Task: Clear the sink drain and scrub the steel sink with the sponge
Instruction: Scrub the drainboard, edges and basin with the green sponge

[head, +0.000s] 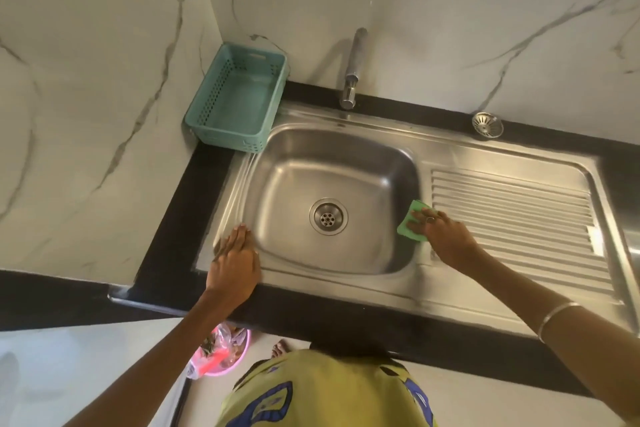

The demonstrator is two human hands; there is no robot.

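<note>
The steel sink point(349, 253) has a square bowl with an open drain point(328, 216) at its middle. A green sponge point(412, 224) lies on the rim between the bowl and the ribbed draining board point(512, 218). My right hand point(440, 236) presses it flat there with straight fingers on top. On the sink's left rim rests my left hand point(235, 260), flat with fingers together and holding nothing. The round steel drain strainer point(487, 124) sits out of the drain on the black counter at the back right.
A teal plastic basket point(239, 99) stands at the back left corner against the marble wall. The steel tap point(353, 69) rises behind the bowl. Below the black counter point(166, 239) edge, a pink bin point(221, 354) with rubbish stands on the floor.
</note>
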